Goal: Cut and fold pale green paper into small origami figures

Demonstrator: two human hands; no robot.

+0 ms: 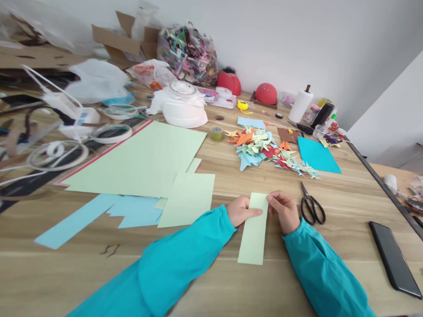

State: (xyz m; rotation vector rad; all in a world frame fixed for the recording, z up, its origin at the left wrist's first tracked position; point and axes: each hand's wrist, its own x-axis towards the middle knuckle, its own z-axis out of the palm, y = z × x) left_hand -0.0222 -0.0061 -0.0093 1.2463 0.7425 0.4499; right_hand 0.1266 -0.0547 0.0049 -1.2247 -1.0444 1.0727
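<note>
A narrow pale green paper strip (253,236) lies lengthwise on the wooden table (207,278) in front of me. My left hand (242,211) rests on its left edge near the top, thumb pressed onto the paper. My right hand (285,210) pinches the strip's top right corner between thumb and fingers. Both arms wear teal sleeves.
Black scissors (311,206) lie just right of my right hand. A dark phone (394,258) sits further right. Green sheets (145,163) and light blue offcuts (101,215) lie to the left. A pile of folded paper cranes (263,148) and a teal sheet (317,155) sit behind.
</note>
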